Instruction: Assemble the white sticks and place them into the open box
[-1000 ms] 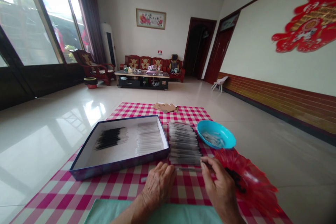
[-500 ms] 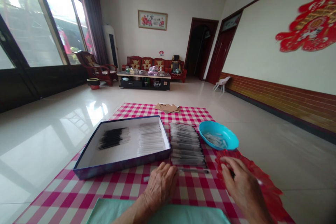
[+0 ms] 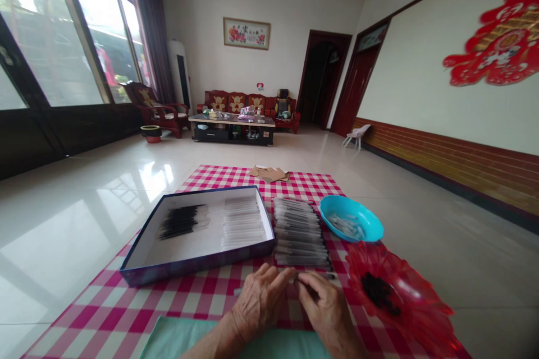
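My left hand (image 3: 259, 304) rests on the pink checked cloth (image 3: 219, 178), its fingertips on a thin clear pen tube (image 3: 314, 276). My right hand (image 3: 325, 305) has come in beside it, and its fingers pinch a small dark piece (image 3: 305, 286) at the tube. Just beyond the hands lies a stack of clear tubes (image 3: 301, 233) in rows. To the left stands a blue-rimmed box lid (image 3: 197, 261) holding rows of black-ended and clear tubes. A red flower-shaped dish (image 3: 398, 291) with a heap of small black parts lies right of my right hand. A blue plastic bowl (image 3: 351, 219) holds small clear pieces.
Flattened brown cardboard (image 3: 269, 174) lies at the cloth's far edge. A pale green cloth (image 3: 236, 336) lies at the near edge. Glossy floor tiles surround the checked cloth. A low table (image 3: 231, 128) and red sofa (image 3: 248, 104) stand far back.
My right hand has moved left from the red dish to the tube beside my left hand, uncovering the black parts. My left hand has shifted slightly toward the tube.
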A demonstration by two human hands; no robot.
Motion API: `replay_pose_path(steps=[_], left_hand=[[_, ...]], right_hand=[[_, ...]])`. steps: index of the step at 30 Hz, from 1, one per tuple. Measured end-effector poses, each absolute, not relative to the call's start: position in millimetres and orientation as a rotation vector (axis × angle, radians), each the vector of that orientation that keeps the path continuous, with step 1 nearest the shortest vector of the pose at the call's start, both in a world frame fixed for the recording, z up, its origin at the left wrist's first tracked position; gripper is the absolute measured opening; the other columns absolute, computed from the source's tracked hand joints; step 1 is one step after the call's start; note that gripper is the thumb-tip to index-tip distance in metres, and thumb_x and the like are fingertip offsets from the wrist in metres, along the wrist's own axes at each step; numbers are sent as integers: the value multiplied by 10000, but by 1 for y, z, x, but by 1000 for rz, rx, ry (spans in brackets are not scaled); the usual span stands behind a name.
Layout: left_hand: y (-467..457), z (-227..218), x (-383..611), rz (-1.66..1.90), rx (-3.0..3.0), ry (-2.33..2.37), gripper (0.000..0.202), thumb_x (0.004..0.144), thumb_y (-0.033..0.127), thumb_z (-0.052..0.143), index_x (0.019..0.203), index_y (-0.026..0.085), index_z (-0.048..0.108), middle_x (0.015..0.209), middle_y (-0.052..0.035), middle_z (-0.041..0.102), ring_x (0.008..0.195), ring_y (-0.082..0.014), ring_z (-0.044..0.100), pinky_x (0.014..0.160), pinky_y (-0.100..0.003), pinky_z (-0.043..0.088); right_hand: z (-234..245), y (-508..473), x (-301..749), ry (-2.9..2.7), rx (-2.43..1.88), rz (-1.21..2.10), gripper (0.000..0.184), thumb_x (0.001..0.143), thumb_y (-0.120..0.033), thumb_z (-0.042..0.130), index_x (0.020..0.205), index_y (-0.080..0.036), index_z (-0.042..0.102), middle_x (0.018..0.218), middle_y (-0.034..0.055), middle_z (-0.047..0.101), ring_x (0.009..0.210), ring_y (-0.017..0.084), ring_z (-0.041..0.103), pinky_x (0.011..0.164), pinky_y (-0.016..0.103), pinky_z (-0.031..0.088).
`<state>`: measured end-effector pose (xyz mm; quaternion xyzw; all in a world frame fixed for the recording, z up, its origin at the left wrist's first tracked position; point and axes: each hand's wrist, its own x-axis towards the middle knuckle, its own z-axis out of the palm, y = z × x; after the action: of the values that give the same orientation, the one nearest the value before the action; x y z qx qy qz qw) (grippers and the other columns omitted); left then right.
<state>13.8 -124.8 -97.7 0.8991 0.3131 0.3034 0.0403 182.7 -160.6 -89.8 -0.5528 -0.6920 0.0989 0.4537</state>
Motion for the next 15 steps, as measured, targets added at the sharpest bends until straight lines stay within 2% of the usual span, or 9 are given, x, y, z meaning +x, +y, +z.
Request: replay_pose_path(steps=[5, 11, 15], left_hand=[[-125, -95, 14, 882, 2726, 876, 296, 874, 159, 393, 1148, 201, 497, 812, -35, 587, 723, -169, 545, 636, -255, 446], [-124, -102, 13, 1015, 2699, 809, 357, 896, 143, 333, 1247, 153, 397, 865, -66, 628, 745, -181, 570, 686, -297, 464], [-125, -101, 13, 1016, 2715, 816, 319, 909, 181, 338, 1203, 163, 459, 794, -56, 609, 726, -174, 577, 657, -278, 458]], right_hand=[[-82, -165, 176, -1623, -1368, 367, 152, 787, -288, 552, 739, -209, 672, 692, 55, 702, 623, 202, 662, 581, 268, 534], [-89, -164, 176, -1458, -1376, 636, 233, 775, -382, 596, 853, -190, 701, 757, 62, 732, 673, 215, 683, 607, 257, 538], [-90, -164, 177, -1409, -1412, 686, 227, 732, -411, 647, 718, -190, 698, 587, 23, 682, 551, 186, 631, 523, 238, 504]])
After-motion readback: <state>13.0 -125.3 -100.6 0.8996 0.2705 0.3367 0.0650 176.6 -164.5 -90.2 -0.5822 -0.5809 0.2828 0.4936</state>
